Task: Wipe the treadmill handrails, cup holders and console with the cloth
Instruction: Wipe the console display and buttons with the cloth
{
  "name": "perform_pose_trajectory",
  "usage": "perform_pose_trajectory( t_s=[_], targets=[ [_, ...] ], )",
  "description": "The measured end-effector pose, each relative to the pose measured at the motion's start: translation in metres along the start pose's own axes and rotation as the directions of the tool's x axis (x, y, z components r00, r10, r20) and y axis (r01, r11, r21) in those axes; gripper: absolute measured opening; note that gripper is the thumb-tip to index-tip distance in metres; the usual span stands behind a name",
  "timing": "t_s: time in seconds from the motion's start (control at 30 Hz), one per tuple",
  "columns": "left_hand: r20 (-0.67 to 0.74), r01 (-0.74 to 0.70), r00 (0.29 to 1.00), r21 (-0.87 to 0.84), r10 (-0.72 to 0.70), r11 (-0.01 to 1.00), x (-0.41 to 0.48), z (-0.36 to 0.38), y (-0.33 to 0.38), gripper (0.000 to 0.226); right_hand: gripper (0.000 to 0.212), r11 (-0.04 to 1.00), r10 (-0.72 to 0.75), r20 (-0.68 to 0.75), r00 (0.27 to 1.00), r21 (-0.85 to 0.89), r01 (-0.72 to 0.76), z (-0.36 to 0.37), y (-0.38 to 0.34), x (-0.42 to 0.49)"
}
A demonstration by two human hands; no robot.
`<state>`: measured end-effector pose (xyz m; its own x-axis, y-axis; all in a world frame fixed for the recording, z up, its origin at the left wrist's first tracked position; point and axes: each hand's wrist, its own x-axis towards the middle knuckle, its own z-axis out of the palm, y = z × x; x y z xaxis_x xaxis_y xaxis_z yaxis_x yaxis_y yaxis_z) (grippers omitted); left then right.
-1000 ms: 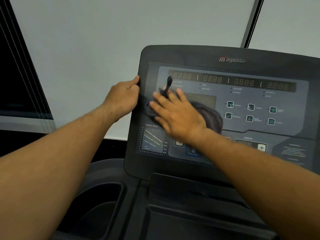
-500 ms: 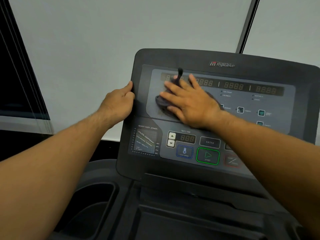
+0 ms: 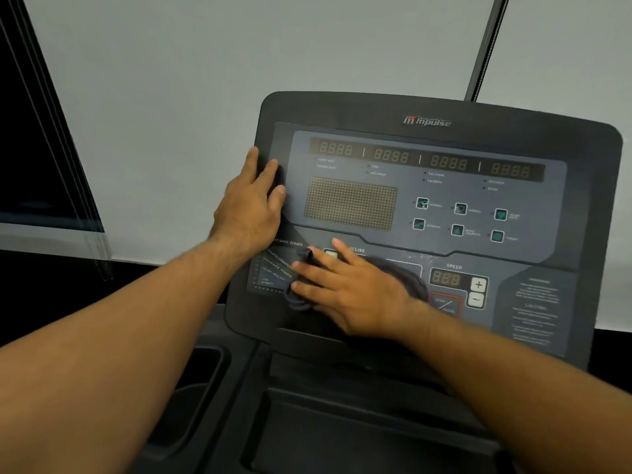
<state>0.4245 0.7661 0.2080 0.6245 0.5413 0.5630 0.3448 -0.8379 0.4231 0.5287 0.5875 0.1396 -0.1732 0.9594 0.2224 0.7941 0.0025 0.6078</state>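
Observation:
The dark treadmill console (image 3: 513, 131) fills the middle and right of the head view, with number displays along its top and buttons below. My right hand (image 3: 349, 289) lies flat on a dark grey cloth (image 3: 407, 273), pressing it against the lower-left button area of the console. Most of the cloth is hidden under the hand; its edges show at the fingertips and by the wrist. My left hand (image 3: 253, 206) rests with fingers spread on the console's left edge. A cup holder (image 3: 191, 398) sits dark at the lower left.
A dark tray (image 3: 342, 422) lies below the console. A pale wall stands behind, with a black pole (image 3: 482, 46) at upper right and a dark window (image 3: 30, 148) at far left.
My right hand has slid the cloth from the upper display area down to the lower-left buttons. My left hand has shifted from gripping the edge to lying flatter on it.

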Motion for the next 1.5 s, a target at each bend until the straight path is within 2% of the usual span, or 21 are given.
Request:
perform_pose_trajectory(
  t_s=[0.07, 0.2, 0.33, 0.47, 0.53, 0.63, 0.8, 0.87, 1.0, 1.13, 1.23, 1.37, 1.43, 1.5],
  targets=[
    [0.027, -0.017, 0.999, 0.006, 0.017, 1.000, 0.001, 0.000, 0.001, 0.050, 0.050, 0.998, 0.034, -0.012, 0.999, -0.056, -0.035, -0.011, 0.035, 0.003],
    [0.090, -0.007, 0.996, 0.029, 0.004, 1.000, 0.000, 0.003, -0.002, 0.052, 0.052, 0.961, 0.266, -0.084, 0.960, -0.058, -0.271, -0.035, 0.107, 0.004],
    [0.116, 0.018, 0.993, 0.037, -0.023, 0.999, -0.001, 0.005, 0.002, 0.054, 0.052, 0.884, 0.462, -0.142, 0.875, -0.001, -0.467, -0.031, 0.094, 0.006],
    [0.060, -0.027, 0.998, 0.112, 0.021, 0.993, -0.010, 0.009, 0.015, 0.054, 0.051, 0.913, 0.405, -0.133, 0.905, 0.003, -0.408, -0.021, 0.054, -0.004],
    [0.046, -0.093, 0.995, 0.147, 0.087, 0.985, -0.013, 0.013, 0.024, 0.052, 0.050, 0.946, 0.323, -0.131, 0.937, 0.028, -0.322, -0.012, 0.028, -0.017],
    [0.067, -0.148, 0.988, 0.156, 0.139, 0.977, -0.015, 0.017, 0.032, 0.050, 0.048, 0.982, 0.183, -0.049, 0.982, 0.066, -0.179, 0.004, -0.008, -0.032],
    [0.117, -0.165, 0.983, 0.185, 0.145, 0.969, -0.019, 0.019, 0.032, 0.050, 0.049, 0.997, 0.081, -0.022, 0.997, 0.005, -0.080, 0.000, 0.014, -0.032],
    [0.132, -0.148, 0.983, 0.180, 0.125, 0.972, -0.020, 0.018, 0.032, 0.050, 0.051, 0.993, 0.116, -0.027, 0.993, -0.021, -0.116, -0.008, 0.040, -0.027],
    [0.164, -0.134, 0.981, 0.160, 0.108, 0.978, -0.019, 0.016, 0.033, 0.050, 0.054, 0.948, 0.316, -0.062, 0.947, -0.025, -0.318, -0.030, 0.095, -0.014],
    [0.189, -0.141, 0.976, 0.167, 0.109, 0.976, -0.018, 0.014, 0.029, 0.051, 0.053, 0.873, 0.487, -0.138, 0.863, 0.032, -0.487, -0.029, 0.086, -0.012],
    [0.184, -0.132, 0.978, 0.170, 0.100, 0.977, -0.019, 0.015, 0.033, 0.051, 0.051, 0.905, 0.426, -0.138, 0.894, 0.044, -0.424, -0.018, 0.046, -0.029],
    [0.129, -0.104, 0.988, 0.150, 0.085, 0.983, -0.023, 0.022, 0.044, 0.051, 0.048, 0.986, 0.158, -0.041, 0.987, 0.051, -0.156, -0.002, 0.004, -0.068],
    [0.116, -0.192, 0.978, 0.180, 0.173, 0.965, -0.028, 0.025, 0.049, 0.052, 0.048, 0.998, 0.053, -0.013, 0.999, 0.028, -0.052, 0.000, 0.009, -0.079],
    [0.149, -0.269, 0.959, 0.194, 0.243, 0.943, -0.030, 0.029, 0.053, 0.052, 0.048, 1.000, 0.018, -0.006, 1.000, -0.005, -0.018, -0.003, 0.029, -0.079]
  ],
)
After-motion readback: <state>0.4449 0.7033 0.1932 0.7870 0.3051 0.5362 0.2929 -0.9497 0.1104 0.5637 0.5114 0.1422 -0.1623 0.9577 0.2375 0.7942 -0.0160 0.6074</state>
